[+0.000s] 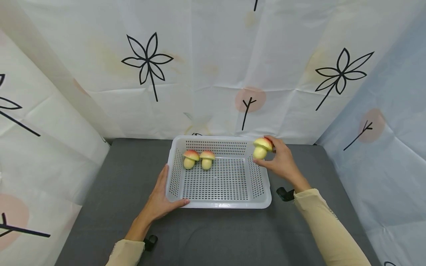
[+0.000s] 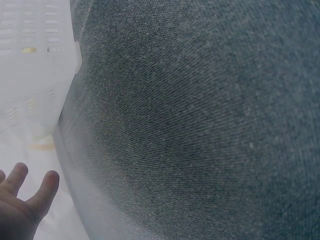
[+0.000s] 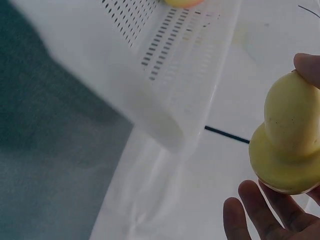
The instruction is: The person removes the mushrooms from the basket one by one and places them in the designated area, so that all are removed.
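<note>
My right hand (image 1: 282, 159) pinches a toy mushroom (image 1: 261, 148) between thumb and fingers, over the right end of a white plastic basket (image 1: 229, 205). The mushroom has a yellow stem and a yellow cap flushed red; in the right wrist view the held mushroom (image 3: 292, 115) appears large, stem upward. My left hand (image 1: 161, 199) rests at the basket's front left corner, its thumb along the front rim and its fingers straight beside the left wall. Inside the basket, at the back left, two similar mushrooms, one left (image 1: 190, 159) and one right (image 1: 207, 159), stand side by side.
The basket, with slotted walls and floor, stands on a dark grey table (image 1: 219, 236) near its back edge. White cloth (image 1: 213, 70) printed with flowers and twigs hangs behind it and along both sides. A black strap (image 1: 285, 194) is on the right wrist.
</note>
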A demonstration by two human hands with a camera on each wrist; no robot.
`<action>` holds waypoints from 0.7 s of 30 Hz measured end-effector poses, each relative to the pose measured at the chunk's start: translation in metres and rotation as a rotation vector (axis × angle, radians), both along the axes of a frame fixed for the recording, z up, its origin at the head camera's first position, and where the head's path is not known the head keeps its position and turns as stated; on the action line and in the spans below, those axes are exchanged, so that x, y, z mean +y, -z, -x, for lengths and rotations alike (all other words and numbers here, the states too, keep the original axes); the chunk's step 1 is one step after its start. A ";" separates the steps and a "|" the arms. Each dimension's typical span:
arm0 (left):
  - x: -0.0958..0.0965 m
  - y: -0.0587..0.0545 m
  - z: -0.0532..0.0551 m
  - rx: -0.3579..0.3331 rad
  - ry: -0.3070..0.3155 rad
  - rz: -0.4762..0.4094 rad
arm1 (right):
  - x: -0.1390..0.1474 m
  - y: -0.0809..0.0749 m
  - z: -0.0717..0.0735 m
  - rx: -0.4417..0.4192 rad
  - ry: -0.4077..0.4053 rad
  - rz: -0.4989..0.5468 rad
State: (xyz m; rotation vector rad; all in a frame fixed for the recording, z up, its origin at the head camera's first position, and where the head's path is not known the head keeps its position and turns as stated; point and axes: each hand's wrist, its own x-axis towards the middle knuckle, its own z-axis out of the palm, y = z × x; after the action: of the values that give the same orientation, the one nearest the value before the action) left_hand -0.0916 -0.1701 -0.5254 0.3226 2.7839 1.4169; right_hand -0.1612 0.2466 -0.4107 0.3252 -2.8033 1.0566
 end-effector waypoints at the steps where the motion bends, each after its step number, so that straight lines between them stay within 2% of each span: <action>1: 0.000 0.000 0.000 -0.001 0.000 -0.001 | 0.003 0.000 0.000 -0.004 0.009 -0.003; 9: 0.000 0.001 0.000 0.001 0.008 -0.015 | 0.029 0.005 0.001 -0.050 0.063 -0.009; 21: 0.000 0.000 0.000 -0.006 0.009 -0.036 | 0.059 0.022 0.002 -0.134 0.107 -0.017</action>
State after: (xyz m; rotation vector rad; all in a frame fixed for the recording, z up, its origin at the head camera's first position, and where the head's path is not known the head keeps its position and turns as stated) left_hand -0.0914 -0.1700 -0.5259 0.3302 2.7518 1.4650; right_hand -0.1635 0.3055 -0.4324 0.1077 -2.9111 1.0689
